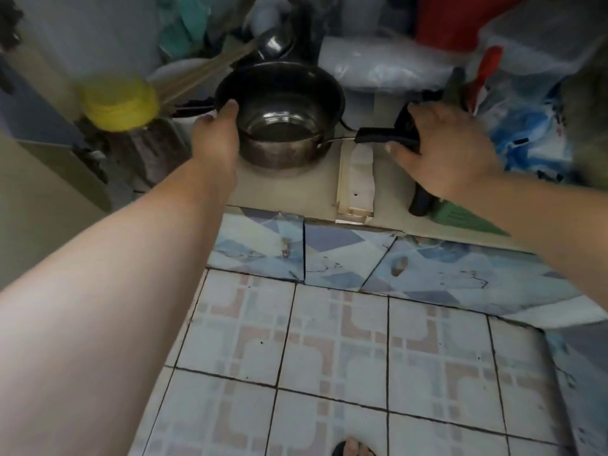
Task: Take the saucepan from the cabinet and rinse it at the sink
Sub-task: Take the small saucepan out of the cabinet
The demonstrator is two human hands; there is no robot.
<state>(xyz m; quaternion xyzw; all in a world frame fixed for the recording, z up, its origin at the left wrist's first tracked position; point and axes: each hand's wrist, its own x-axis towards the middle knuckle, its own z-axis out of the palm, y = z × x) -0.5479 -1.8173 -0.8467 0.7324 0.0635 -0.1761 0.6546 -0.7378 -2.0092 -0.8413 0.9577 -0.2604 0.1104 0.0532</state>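
Note:
A dark steel saucepan (283,126) stands upright on the low cabinet shelf (316,189), its black handle (378,137) pointing right. My left hand (217,133) grips the pan's left rim and wall, thumb over the edge. My right hand (441,146) is closed around the far end of the handle. The pan looks empty inside. No sink is in view.
A jar with a yellow lid (120,103) stands left of the pan. Plastic bags (385,65) and a blue-white bag (533,133) crowd the back and right. A green spatula with a black handle (450,212) lies at the right. Tiled floor (329,357) lies below.

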